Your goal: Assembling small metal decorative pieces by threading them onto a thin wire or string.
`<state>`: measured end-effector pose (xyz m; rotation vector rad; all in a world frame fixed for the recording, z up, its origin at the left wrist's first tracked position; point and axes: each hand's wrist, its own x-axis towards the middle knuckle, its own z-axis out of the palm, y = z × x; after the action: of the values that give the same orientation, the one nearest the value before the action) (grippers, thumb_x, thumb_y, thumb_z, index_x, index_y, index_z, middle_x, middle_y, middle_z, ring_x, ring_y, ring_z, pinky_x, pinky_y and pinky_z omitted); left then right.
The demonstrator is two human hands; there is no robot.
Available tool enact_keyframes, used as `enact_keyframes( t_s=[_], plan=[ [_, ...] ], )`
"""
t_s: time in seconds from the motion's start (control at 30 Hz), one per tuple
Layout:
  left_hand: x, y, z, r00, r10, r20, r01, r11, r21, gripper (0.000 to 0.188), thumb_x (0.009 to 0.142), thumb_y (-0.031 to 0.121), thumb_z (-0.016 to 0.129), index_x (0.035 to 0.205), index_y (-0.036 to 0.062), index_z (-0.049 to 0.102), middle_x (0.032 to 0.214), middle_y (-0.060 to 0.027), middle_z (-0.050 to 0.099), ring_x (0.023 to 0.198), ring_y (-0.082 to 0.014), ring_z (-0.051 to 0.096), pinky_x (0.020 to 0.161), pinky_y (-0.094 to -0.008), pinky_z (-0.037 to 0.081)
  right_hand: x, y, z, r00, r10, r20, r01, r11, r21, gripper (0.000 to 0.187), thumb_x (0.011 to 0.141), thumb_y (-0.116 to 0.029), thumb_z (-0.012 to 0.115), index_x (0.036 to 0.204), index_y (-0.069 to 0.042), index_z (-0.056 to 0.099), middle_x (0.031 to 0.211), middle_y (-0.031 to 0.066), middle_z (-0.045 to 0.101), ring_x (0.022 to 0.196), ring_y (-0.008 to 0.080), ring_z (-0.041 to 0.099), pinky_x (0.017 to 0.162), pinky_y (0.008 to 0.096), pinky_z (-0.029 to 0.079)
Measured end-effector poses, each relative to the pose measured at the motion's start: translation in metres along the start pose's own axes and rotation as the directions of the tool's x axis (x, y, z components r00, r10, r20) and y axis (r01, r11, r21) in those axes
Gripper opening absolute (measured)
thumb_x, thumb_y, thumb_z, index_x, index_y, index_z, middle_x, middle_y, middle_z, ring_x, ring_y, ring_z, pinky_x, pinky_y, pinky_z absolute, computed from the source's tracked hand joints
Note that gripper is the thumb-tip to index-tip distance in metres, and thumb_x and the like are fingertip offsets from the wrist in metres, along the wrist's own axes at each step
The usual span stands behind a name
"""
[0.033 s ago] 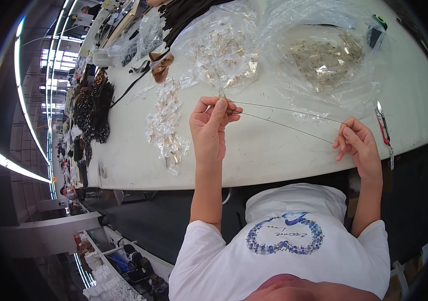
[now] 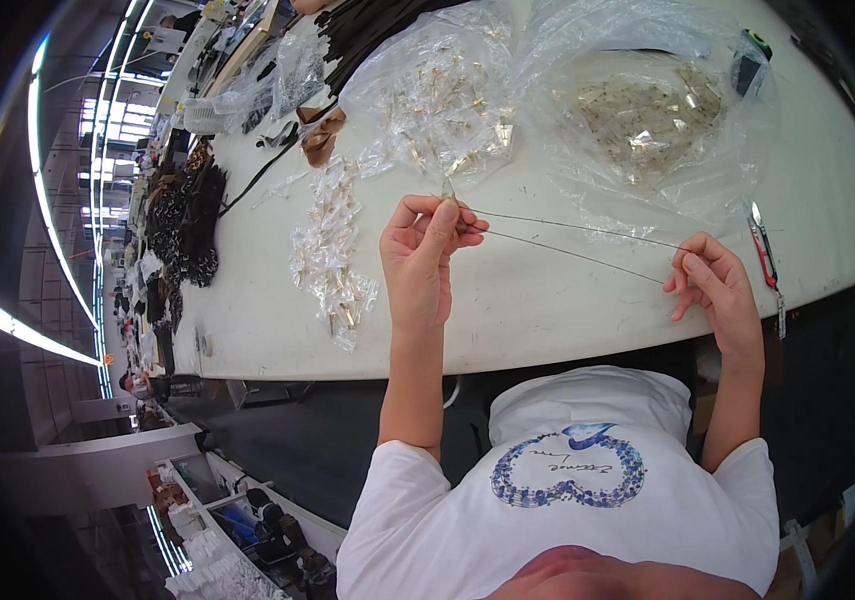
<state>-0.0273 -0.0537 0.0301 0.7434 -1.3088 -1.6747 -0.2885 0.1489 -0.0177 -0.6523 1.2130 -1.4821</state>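
Left hand (image 2: 421,248) pinches one end of a thin dark doubled cord (image 2: 567,224) between thumb and fingers; right hand (image 2: 715,280) pinches its other end, both strands stretched between them over the near side of the off-white worktop (image 2: 527,310). Clear crinkled plastic packets (image 2: 332,255) lie left of the left hand; toward the right near edge lies a red-handled, silver-bladed cutting tool (image 2: 764,250).

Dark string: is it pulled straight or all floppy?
Pulled nearly straight: both strands of the dark string stretch from the left hand to the right hand without drooping.
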Motion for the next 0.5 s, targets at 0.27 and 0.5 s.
enact_keyframes(
  t_s=[0.27, 0.5],
  plan=[
    [-0.030, 0.007, 0.033, 0.971, 0.027, 0.236, -0.119, 0.915, 0.386, 0.007, 0.092, -0.004, 0.065, 0.096, -0.0032, 0.059, 0.085, -0.0129, 0.070, 0.079, -0.0181, 0.071, 0.072, -0.0282, 0.059, 0.029, -0.038, 0.060, 0.828, -0.548, 0.122, 0.541, 0.721, -0.433, 0.026, 0.089, -0.008, 0.067, 0.114, -0.004, 0.065, 0.105, 0.0066, 0.067, 0.099, 0.0169, 0.062, 0.086, 0.0299, 0.049],
    [-0.040, 0.007, 0.043, 0.949, 0.039, 0.313, -0.232, 0.761, 0.606, 0.005, 0.092, -0.001, 0.066, 0.092, -0.0025, 0.061, 0.084, -0.0091, 0.071, 0.079, -0.0143, 0.071, 0.074, -0.0269, 0.058, 0.038, -0.028, 0.097, 0.773, -0.552, 0.313, 0.622, 0.562, -0.545, 0.015, 0.082, -0.010, 0.074, 0.094, -0.008, 0.066, 0.091, 0.0034, 0.067, 0.086, 0.0233, 0.061, 0.081, 0.0353, 0.045]
  ],
)
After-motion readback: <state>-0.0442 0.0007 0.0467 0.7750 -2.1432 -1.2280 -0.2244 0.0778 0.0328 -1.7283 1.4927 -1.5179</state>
